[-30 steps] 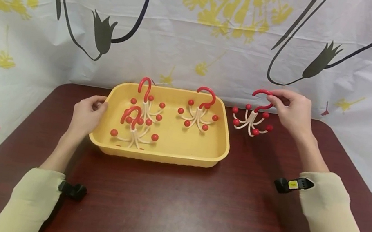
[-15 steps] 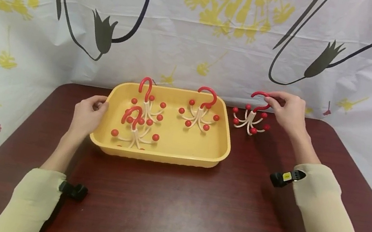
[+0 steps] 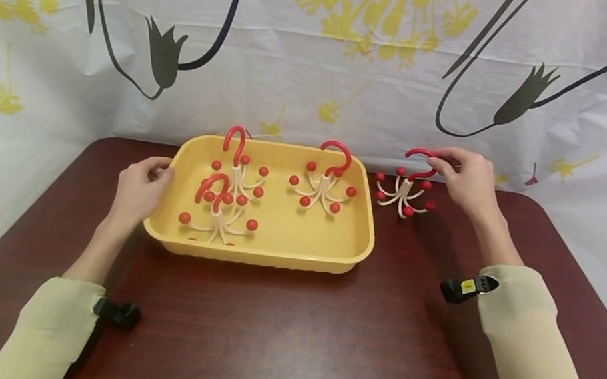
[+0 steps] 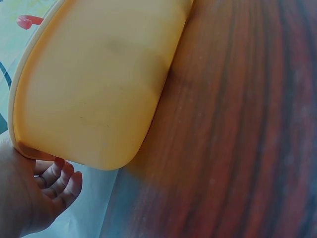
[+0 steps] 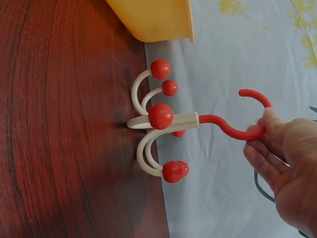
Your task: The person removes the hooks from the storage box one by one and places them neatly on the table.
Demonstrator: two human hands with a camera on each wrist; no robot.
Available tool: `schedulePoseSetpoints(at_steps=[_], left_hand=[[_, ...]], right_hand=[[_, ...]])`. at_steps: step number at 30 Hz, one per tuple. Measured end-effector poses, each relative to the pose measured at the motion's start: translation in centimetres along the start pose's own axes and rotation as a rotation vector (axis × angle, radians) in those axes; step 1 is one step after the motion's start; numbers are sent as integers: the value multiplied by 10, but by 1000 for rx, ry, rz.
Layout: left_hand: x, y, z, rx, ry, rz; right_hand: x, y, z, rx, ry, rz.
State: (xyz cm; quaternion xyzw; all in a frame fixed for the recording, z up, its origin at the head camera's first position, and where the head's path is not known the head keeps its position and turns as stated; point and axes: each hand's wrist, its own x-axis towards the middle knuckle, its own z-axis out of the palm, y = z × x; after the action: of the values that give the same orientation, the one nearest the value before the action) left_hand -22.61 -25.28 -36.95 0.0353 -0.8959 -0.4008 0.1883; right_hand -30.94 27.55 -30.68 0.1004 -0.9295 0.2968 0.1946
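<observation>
My right hand [image 3: 468,181] pinches the red hook of a hanger [image 5: 181,120] with cream curved arms tipped by red balls. It stands upright just right of the yellow tray, its arms right at the tabletop in the right wrist view. At the tray's left end my left hand [image 3: 142,188] grips the rim of the yellow tray [image 3: 267,255], thumb above and curled fingers under it in the left wrist view. Inside the tray stand three like hangers: one at the back left [image 3: 237,167], one at the front left [image 3: 217,220] and one at the right [image 3: 324,183].
The dark red-brown table [image 3: 277,341] stretches in front of the tray. Behind it and along both sides hangs a white sheet [image 3: 322,84] printed with yellow and dark plants. Each sleeve carries a black wrist strap, such as the right strap [image 3: 468,287].
My right hand has moved slightly left with the hanger, bringing it a little closer to the tray. My left hand stays on the tray's rim, and the tray's hangers keep their places.
</observation>
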Motion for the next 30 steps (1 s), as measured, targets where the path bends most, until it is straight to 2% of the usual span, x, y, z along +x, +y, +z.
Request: schedulePoseSetpoints(at_steps=[4,10,18,25,30], left_hand=[[-1,-2,0,5,5,-4],[0,-2,1,0,3,10],[1,-2,1,7,3,9],[1,-2,1,6,5,20],[1,-2,1,5,7,19]], right_hand=[[0,-5,-3,28,4,-2],[2,-12,-10,102,86,-58],[6,-32,-10,133,138,-105],[4,-55,-4,174,143,-154],[4,-71,5,198,106,-185]])
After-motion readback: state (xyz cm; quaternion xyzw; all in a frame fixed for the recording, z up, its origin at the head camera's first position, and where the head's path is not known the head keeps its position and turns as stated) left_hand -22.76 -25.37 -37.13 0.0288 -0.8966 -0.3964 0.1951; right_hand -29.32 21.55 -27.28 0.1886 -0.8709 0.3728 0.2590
